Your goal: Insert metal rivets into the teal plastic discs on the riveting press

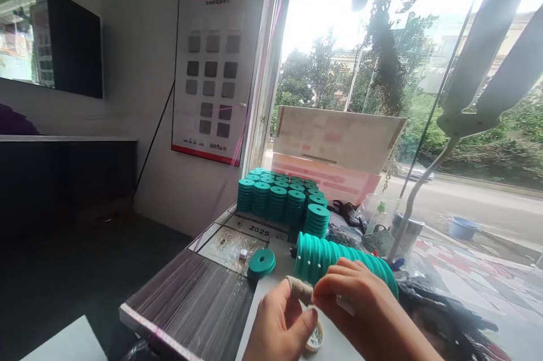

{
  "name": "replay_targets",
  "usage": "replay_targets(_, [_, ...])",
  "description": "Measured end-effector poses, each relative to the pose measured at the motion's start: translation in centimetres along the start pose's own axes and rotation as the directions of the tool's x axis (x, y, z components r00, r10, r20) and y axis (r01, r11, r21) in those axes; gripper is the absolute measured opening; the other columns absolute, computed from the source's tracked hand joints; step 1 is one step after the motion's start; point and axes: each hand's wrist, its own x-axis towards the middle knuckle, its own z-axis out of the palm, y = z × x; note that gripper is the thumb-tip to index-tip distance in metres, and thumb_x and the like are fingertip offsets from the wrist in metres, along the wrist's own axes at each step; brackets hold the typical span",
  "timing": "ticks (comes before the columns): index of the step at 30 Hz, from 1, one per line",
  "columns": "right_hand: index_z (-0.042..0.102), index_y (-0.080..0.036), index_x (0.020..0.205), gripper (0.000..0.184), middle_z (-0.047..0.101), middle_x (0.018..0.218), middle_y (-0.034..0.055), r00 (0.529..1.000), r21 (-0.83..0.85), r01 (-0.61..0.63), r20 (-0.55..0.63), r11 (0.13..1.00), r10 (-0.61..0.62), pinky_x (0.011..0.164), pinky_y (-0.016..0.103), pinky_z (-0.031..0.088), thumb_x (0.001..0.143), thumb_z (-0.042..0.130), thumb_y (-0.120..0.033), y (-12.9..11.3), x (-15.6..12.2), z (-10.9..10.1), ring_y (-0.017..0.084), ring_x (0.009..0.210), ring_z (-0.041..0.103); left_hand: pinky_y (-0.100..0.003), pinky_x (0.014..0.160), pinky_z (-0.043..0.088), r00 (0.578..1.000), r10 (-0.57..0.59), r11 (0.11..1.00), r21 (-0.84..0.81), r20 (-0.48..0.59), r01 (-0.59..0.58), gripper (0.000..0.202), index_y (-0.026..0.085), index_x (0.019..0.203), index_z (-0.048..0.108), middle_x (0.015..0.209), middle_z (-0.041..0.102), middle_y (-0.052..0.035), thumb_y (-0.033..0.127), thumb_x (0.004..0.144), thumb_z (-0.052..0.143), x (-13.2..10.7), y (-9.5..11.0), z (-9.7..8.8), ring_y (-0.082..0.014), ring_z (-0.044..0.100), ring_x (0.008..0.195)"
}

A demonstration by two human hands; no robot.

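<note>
Beside the ridged teal cylinder (341, 250), left hand (280, 321) and right hand (354, 290) meet, curled, grip unclear.

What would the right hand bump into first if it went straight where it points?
Likely the wrapped finger of the left hand, so close they may touch; depth is unclear.

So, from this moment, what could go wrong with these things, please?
The left hand and right hand are close to the small round dish, so a bump might spill the small pieces inside. The ribbed green cylinder lies on its side and could perhaps roll if nudged. The green disc stacks stand close together, so knocking one might topple others.
</note>
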Motion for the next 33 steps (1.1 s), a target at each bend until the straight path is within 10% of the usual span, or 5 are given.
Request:
replay_targets(4, [0.053,-0.018,0.050,0.019,0.056,0.054,-0.0019,0.955,-0.257,0.154,0.288,0.954,-0.076,0.062,0.027,0.032,0.064,0.062,-0.009,-0.2,1.3,-0.4,0.012,0.055,0.047,-0.022,0.050,0.025,0.998,-0.014,0.953,0.304,0.055,-0.004,0.022,0.014,0.066,0.060,0.053,0.043,0.0024,0.036,0.066,0.063,0.4,0.6,-0.8,-0.0109,0.034,0.054])
replay_targets(12, [0.051,-0.020,0.043,0.022,0.046,0.044,-0.0030,0.846,-0.413,0.411,0.505,0.813,-0.171,0.051,0.030,0.024,0.044,0.065,-0.003,-0.7,2.8,1.3,0.012,0.043,0.037,-0.021,0.053,0.029,0.992,-0.089,0.966,0.251,0.085,0.065,0.017,0.014,0.059,0.054,0.057,0.047,0.0015,0.027,0.063,0.065,0.6,1.2,-0.7,-0.0122,0.040,0.059])
replay_targets(18, [0.052,-0.018,0.043,0.019,0.049,0.045,-0.0016,0.878,-0.387,0.324,0.462,0.863,-0.123,0.050,0.028,0.024,0.051,0.063,-0.005,-1.4,3.9,0.4,0.010,0.044,0.038,-0.021,0.055,0.032,0.997,-0.045,0.995,0.090,0.059,0.040,0.022,0.014,0.058,0.052,0.057,0.046,0.0014,0.029,0.063,0.067,0.8,0.5,-0.8,-0.0123,0.041,0.060])
replay_targets(23, [0.060,-0.018,0.063,0.012,0.055,0.056,-0.0018,0.980,-0.019,-0.048,0.192,0.999,0.050,0.051,0.022,0.031,0.070,0.051,-0.016,0.5,5.4,-2.4,0.010,0.052,0.043,-0.020,0.057,0.033,0.991,-0.039,0.980,-0.199,-0.127,0.013,0.018,0.014,0.068,0.052,0.058,0.045,0.0043,0.029,0.069,0.063,1.7,0.2,0.0,-0.0073,0.035,0.054])
replay_targets(33, [0.058,-0.015,0.066,0.022,0.038,0.051,-0.0039,0.977,0.348,-0.193,-0.020,0.918,0.213,0.049,0.023,0.027,0.070,0.048,-0.035,3.3,5.2,1.3,0.010,0.050,0.032,-0.021,0.054,0.031,0.950,-0.005,0.972,-0.225,-0.311,-0.068,0.020,0.015,0.061,0.054,0.049,0.037,0.0071,0.031,0.060,0.066,3.5,0.4,1.6,-0.0076,0.032,0.048])
